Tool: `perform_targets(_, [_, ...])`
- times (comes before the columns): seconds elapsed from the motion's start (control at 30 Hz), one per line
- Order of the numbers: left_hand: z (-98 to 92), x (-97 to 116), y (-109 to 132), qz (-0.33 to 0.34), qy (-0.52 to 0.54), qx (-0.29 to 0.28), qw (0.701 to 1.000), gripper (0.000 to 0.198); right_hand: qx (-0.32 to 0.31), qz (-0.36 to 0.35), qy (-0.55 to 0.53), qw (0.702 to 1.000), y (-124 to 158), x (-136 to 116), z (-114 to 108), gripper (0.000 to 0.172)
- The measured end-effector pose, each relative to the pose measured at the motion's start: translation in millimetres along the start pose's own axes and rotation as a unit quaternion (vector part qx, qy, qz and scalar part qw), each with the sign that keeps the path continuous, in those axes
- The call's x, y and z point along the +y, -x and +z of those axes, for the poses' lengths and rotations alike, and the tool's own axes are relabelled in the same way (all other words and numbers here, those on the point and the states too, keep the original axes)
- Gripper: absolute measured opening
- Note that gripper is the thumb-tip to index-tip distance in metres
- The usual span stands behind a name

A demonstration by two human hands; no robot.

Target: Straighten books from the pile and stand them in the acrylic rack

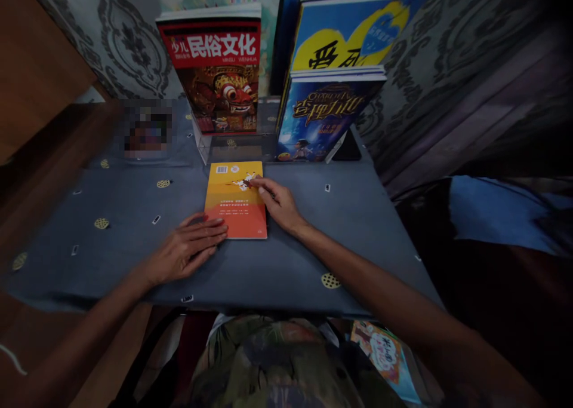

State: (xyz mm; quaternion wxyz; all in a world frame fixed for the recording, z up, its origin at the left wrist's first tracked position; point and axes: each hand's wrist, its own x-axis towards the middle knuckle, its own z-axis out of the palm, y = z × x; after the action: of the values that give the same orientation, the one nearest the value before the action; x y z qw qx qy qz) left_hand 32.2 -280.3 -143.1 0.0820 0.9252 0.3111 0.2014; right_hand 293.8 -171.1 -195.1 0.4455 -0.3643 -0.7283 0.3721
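Note:
A thin orange and yellow book (pixel 236 221) lies on the cloth-covered table in front of me. Its barcode is at the far left corner and the printed text appears upside down from here. My left hand (pixel 181 249) rests flat with fingers stretched over the near left corner of the book. My right hand (pixel 281 204) reaches over the right edge, its index fingertip touching the small white figure on the cover; the other fingers are partly bent. Neither hand grips the book.
Behind it stand a red book (pixel 215 52) with a mask picture, a dark blue book (pixel 320 118) and a blue and yellow book (pixel 308 31), in stands. A dark flat object (pixel 348 148) lies beside them. More books (pixel 385 357) sit below the table's front edge (pixel 268 306).

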Motion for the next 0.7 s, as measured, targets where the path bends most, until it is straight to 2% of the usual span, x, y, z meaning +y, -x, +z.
perform_targets(0.2, [15.5, 8, -32, 0.047, -0.006, -0.026, 0.999, 0.040, 0.004, 0.000, -0.001, 1.000, 1, -2, 0, 0.033])
perform_targets(0.37, [25.8, 14, -51, 0.054, -0.001, -0.047, 0.997, 0.039, 0.013, 0.006, -0.005, 1.000, 1, -4, 0, 0.034])
perform_targets(0.57, [27.3, 13, -60, 0.063, 0.016, -0.055, 0.996, 0.042, 0.022, 0.011, -0.023, 0.999, 0, -5, 0, 0.036])
perform_targets(0.7, [25.3, 7, -67, 0.067, 0.000, -0.049, 0.997, 0.037, 0.053, 0.025, -0.050, 0.997, -1, -3, 0, 0.037])
